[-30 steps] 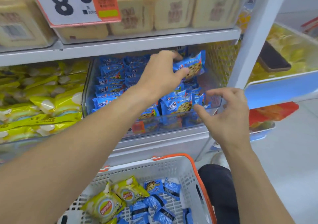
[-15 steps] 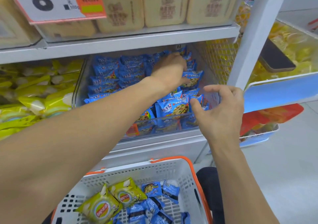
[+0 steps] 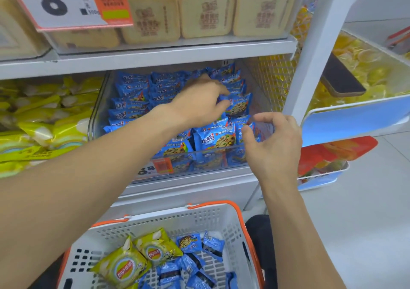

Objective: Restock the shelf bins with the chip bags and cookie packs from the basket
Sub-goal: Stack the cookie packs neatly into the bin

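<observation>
Up at the right rear corner of the clear cookie bin (image 3: pixel 97 120) we've got our left hand (image 3: pixel 199 102) with its fingers pinched on a blue cookie pack (image 3: pixel 238 104), pressing it in among the packs already lined up there. Our right hand (image 3: pixel 273 143) hovers at the bin's front right corner with curled fingers that grip nothing, though we can't tell if the tips graze the front-row packs. So we're mid-placement on the cookie side of the job, and we'd guess well short of done, since the white basket (image 3: pixel 168 222) below with the orange rim holds a pile of blue cookie packs (image 3: pixel 195 255) plus two chip bags (image 3: pixel 137 257) at its left side. The yellow chips bin (image 3: pixel 44 120) sits just left of the cookie bin and looks like where those go. Next move, as we see it: let go of the pack once it sits square in its row, then reach down into the basket for another one, taking care not to knock the front row over the bin's lip. Compared with a second ago, the left hand has dropped from holding the pack high near the shelf edge down into the rear rows, while the right hand has barely moved.
</observation>
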